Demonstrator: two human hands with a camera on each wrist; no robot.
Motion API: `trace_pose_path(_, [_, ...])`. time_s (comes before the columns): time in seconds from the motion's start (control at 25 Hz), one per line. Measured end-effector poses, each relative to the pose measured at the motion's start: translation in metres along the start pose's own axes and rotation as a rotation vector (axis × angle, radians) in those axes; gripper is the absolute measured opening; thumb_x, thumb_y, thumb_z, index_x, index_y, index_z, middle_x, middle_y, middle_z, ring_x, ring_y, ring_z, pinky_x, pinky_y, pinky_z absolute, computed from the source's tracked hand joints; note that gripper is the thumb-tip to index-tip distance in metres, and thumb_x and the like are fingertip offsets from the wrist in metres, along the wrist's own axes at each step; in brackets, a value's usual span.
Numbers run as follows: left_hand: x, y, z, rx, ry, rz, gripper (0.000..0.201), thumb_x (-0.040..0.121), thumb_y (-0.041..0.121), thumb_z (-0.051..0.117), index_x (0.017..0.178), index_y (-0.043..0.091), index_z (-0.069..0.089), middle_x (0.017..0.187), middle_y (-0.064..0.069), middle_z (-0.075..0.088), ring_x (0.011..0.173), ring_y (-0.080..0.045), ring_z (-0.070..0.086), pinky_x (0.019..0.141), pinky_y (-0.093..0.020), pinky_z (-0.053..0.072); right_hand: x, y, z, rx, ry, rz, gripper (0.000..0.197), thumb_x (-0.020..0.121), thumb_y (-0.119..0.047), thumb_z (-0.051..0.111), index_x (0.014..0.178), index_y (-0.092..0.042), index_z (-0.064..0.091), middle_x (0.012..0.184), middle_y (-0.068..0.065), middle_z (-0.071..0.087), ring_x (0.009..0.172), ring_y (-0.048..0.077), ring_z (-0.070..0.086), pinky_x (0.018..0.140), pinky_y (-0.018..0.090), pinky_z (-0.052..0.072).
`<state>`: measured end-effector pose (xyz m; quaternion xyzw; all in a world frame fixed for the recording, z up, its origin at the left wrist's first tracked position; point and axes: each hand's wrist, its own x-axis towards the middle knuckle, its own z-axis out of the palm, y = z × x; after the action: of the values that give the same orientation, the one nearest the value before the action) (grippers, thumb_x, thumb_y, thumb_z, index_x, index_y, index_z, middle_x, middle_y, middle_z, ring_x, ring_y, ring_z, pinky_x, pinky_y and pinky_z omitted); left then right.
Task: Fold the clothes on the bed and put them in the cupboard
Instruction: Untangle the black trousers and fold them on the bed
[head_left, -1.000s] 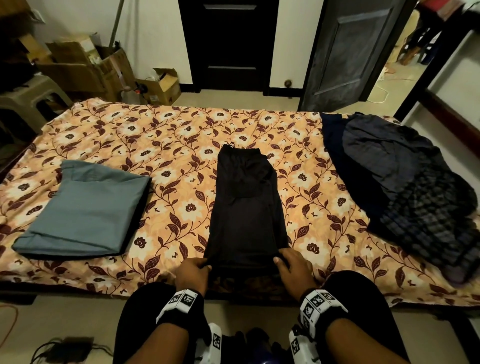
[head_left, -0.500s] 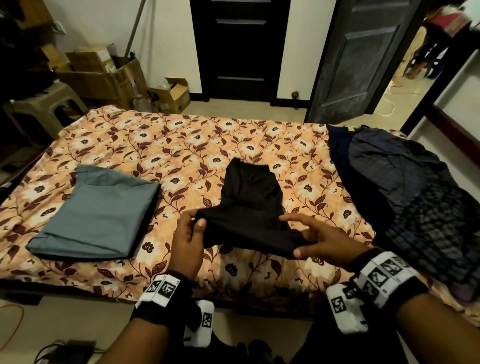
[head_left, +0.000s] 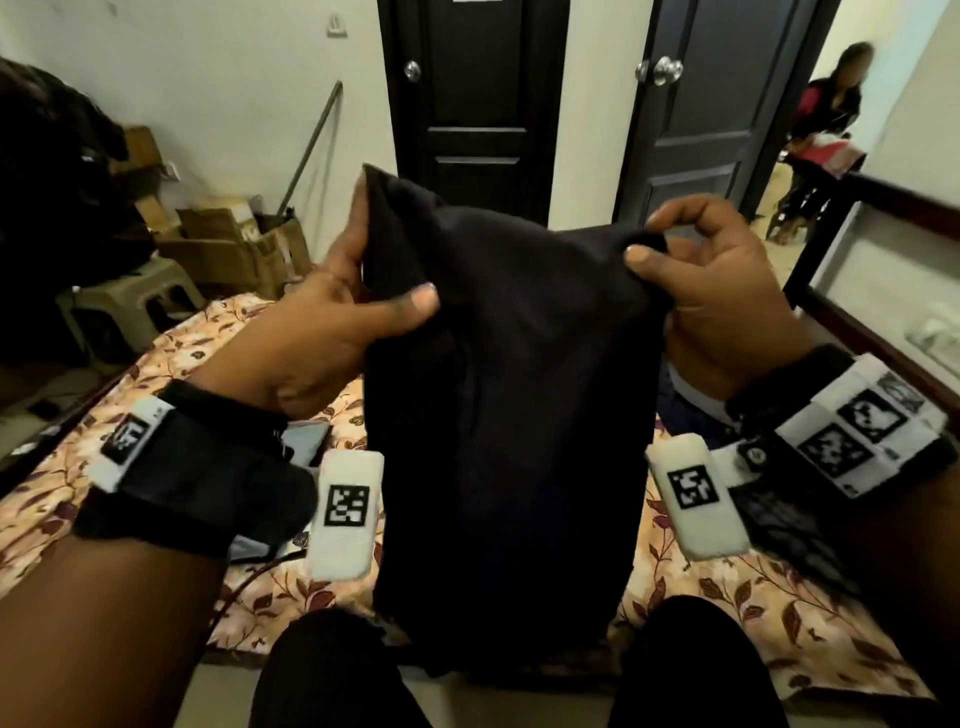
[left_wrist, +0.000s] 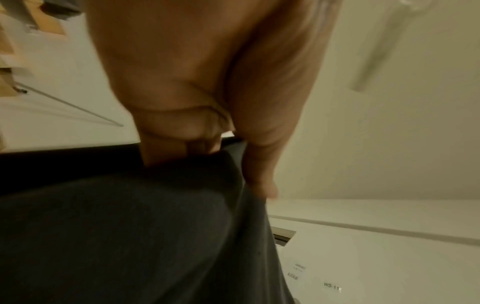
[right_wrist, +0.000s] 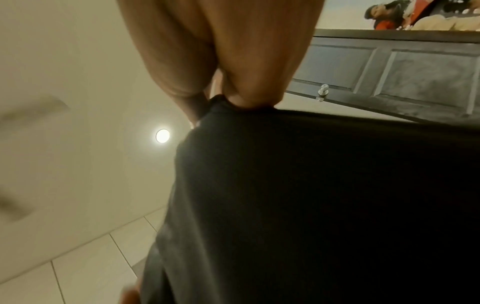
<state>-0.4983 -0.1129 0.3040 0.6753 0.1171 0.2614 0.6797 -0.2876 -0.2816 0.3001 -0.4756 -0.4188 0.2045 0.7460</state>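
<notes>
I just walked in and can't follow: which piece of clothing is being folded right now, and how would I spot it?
Look above the floral orange bedsheet, between the two raised hands. The plain black cloth garment hangs there, pinched at its top corners by the left hand and right hand. It alone is in the air.

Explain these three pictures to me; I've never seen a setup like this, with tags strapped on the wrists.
No machine here: a person wears three cameras, one on the head and one on each wrist. The head view looks down at both hands. The left hand and right hand each pinch a top corner of a black garment, which hangs between them above the bed with its floral sheet. The checkered squares are markers on the wristbands. The left wrist view shows the left hand's fingers gripping the cloth; the right wrist view shows the same for the right hand. Behind stand two dark doors and cardboard boxes.
</notes>
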Motion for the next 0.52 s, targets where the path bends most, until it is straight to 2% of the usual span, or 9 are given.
trace_pose_path(0.08, [-0.011, -0.006, -0.003, -0.019, -0.026, -0.071, 0.101, 0.072, -0.005, 0.063, 0.148, 0.049, 0.024, 0.135, -0.001, 0.058, 0.111, -0.021, 0.066, 0.077, -0.034, 0.059, -0.006, 0.007, 0.0, 0.006, 0.081, 0.076, 0.028, 0.088, 0.012, 0.053, 0.094, -0.015, 0.05, 0.082, 0.01, 0.066, 0.068, 0.017, 0.067, 0.061, 0.028, 0.055])
trace_pose_path(0.12, [-0.017, -0.018, -0.006, -0.024, 0.025, -0.111, 0.104, 0.07, -0.009, 0.061, 0.149, 0.048, 0.024, 0.132, -0.005, 0.061, 0.107, -0.023, 0.068, 0.073, -0.033, 0.06, -0.014, 0.017, -0.006, -0.04, 0.101, 0.167, 0.027, 0.087, 0.011, 0.055, 0.094, -0.014, 0.052, 0.09, 0.011, 0.064, 0.068, 0.015, 0.066, 0.059, 0.027, 0.055])
trace_pose_path(0.2, [-0.033, -0.053, -0.009, 0.008, 0.127, -0.218, 0.104, 0.073, -0.012, 0.061, 0.149, 0.047, 0.022, 0.117, -0.006, 0.07, 0.097, -0.022, 0.071, 0.072, -0.036, 0.06, -0.039, 0.046, -0.024, -0.243, 0.033, 0.475, 0.02, 0.088, 0.005, 0.057, 0.101, -0.01, 0.059, 0.097, 0.014, 0.062, 0.064, 0.013, 0.064, 0.051, 0.025, 0.053])
trace_pose_path(0.28, [-0.059, -0.094, -0.007, 0.165, 0.129, -0.359, 0.096, 0.083, -0.013, 0.061, 0.151, 0.042, 0.023, 0.085, 0.013, 0.075, 0.079, -0.011, 0.071, 0.079, -0.041, 0.058, -0.079, 0.082, -0.039, -0.388, -0.13, 0.824, 0.019, 0.092, -0.002, 0.056, 0.105, -0.011, 0.066, 0.096, 0.016, 0.065, 0.061, 0.017, 0.06, 0.047, 0.024, 0.047])
trace_pose_path(0.36, [-0.078, -0.123, -0.007, 0.186, 0.147, -0.432, 0.085, 0.087, -0.011, 0.059, 0.148, 0.041, 0.029, 0.061, 0.024, 0.066, 0.065, -0.004, 0.068, 0.072, -0.035, 0.058, -0.111, 0.112, -0.048, -0.243, -0.064, 0.854, 0.021, 0.095, -0.004, 0.051, 0.106, -0.013, 0.067, 0.093, 0.011, 0.068, 0.066, 0.02, 0.058, 0.052, 0.027, 0.045])
trace_pose_path(0.4, [-0.083, -0.13, -0.006, 0.144, 0.174, -0.426, 0.082, 0.088, -0.012, 0.057, 0.145, 0.042, 0.032, 0.066, 0.024, 0.067, 0.066, -0.004, 0.068, 0.071, -0.032, 0.058, -0.12, 0.121, -0.051, -0.127, 0.031, 0.788, 0.022, 0.096, -0.004, 0.048, 0.106, -0.012, 0.066, 0.091, 0.008, 0.07, 0.068, 0.018, 0.061, 0.055, 0.026, 0.048])
trace_pose_path(0.44, [-0.085, -0.136, -0.006, 0.125, 0.205, -0.413, 0.079, 0.089, -0.012, 0.056, 0.142, 0.042, 0.036, 0.083, 0.02, 0.07, 0.071, -0.006, 0.07, 0.074, -0.032, 0.059, -0.125, 0.129, -0.052, -0.047, 0.1, 0.727, 0.023, 0.097, -0.003, 0.045, 0.106, -0.011, 0.066, 0.091, 0.005, 0.072, 0.072, 0.017, 0.064, 0.059, 0.025, 0.052])
trace_pose_path(0.48, [-0.085, -0.139, -0.006, 0.131, 0.225, -0.403, 0.076, 0.089, -0.011, 0.057, 0.142, 0.041, 0.039, 0.101, 0.014, 0.069, 0.078, -0.01, 0.072, 0.079, -0.033, 0.059, -0.13, 0.136, -0.052, -0.017, 0.125, 0.688, 0.024, 0.097, -0.002, 0.044, 0.105, -0.01, 0.066, 0.092, 0.004, 0.072, 0.077, 0.017, 0.067, 0.063, 0.024, 0.055])
trace_pose_path(0.52, [-0.087, -0.142, -0.005, 0.138, 0.249, -0.412, 0.073, 0.09, -0.009, 0.057, 0.142, 0.039, 0.041, 0.107, 0.009, 0.069, 0.083, -0.013, 0.072, 0.081, -0.034, 0.059, -0.135, 0.142, -0.051, -0.03, 0.131, 0.671, 0.025, 0.097, -0.001, 0.044, 0.103, -0.01, 0.067, 0.095, 0.005, 0.072, 0.082, 0.018, 0.068, 0.068, 0.025, 0.057])
